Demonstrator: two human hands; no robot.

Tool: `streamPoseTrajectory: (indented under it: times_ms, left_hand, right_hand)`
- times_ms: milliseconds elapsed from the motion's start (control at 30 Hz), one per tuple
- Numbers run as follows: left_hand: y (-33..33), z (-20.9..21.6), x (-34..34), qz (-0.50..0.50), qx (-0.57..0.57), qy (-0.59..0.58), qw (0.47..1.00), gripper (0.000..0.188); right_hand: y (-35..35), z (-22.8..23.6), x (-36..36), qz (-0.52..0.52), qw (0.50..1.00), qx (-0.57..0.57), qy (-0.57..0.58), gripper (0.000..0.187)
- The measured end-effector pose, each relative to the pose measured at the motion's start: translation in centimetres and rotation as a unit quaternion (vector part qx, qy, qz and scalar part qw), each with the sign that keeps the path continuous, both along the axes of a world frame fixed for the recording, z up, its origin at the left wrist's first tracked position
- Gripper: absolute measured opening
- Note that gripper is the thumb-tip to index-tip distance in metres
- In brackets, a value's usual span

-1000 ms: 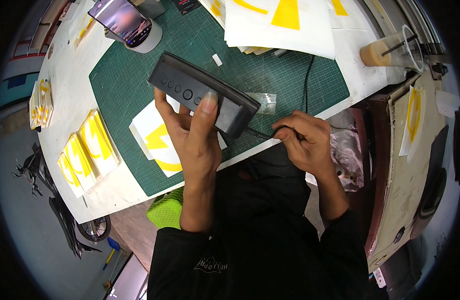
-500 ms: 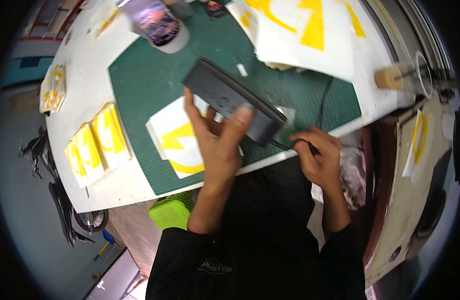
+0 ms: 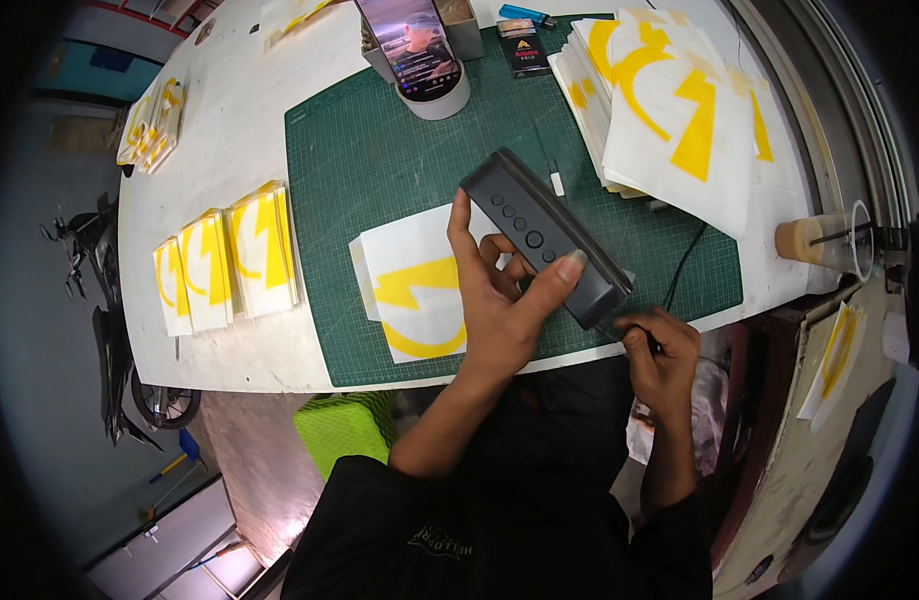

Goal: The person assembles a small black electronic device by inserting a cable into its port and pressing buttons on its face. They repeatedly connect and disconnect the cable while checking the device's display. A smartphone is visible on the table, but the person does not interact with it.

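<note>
A black box-shaped portable speaker (image 3: 568, 243) with a row of round buttons is tilted above the cutting mat. My left hand (image 3: 505, 315) grips it from the near-left side, thumb over the button face and fingers along the edge. Close to the speaker's lower right end, my right hand (image 3: 665, 355) pinches the end of a thin black cable (image 3: 686, 268). Whether that end touches the speaker is hidden by the fingers. Under and left of the speaker lies a white sheet (image 3: 400, 245) with a yellow print.
A green cutting mat (image 3: 370, 150) covers much of the white table (image 3: 220, 360). A phone (image 3: 410, 45) leans in a white holder (image 3: 440, 100) at the back. Stacked printed sheets (image 3: 670, 110) lie right, folded ones (image 3: 205, 270) left. A drink cup (image 3: 805, 240) stands at the right edge.
The whole view has shifted, so table and hands appear further right. My right hand has come slightly closer to the speaker's end; my left hand keeps its hold.
</note>
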State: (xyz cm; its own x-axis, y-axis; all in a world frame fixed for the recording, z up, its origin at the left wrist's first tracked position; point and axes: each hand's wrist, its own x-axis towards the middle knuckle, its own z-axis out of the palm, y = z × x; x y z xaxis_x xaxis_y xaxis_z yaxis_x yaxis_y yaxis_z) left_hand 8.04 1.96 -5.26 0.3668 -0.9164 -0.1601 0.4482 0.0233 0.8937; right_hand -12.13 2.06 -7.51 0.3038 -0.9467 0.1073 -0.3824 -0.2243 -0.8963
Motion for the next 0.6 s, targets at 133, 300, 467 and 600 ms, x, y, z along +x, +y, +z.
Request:
streamPoseTrajectory:
  times_ms: [133, 300, 467, 600]
  left_hand:
    - [-0.3, 0.1, 0.2, 0.021, -0.011, 0.005, 1.0, 0.111]
    - [-0.2, -0.1, 0.7, 0.04, 0.0, 0.019, 0.999, 0.109]
    - [-0.3, -0.3, 0.8, 0.041, 0.026, 0.009, 0.999, 0.108]
    - [-0.4, -0.6, 0.7, 0.044, 0.038, 0.007, 0.998, 0.107]
  right_hand:
    - [-0.2, 0.5, 0.8, -0.015, 1.0, -0.012, -0.008, 0.012]
    - [-0.1, -0.1, 1.2, -0.014, 1.0, 0.014, -0.017, 0.02]
    - [0.1, 0.1, 1.6, -0.011, 0.999, 0.024, -0.025, 0.025]
    - [-0.1, 0.1, 1.6, -0.005, 0.999, 0.031, -0.015, 0.024]
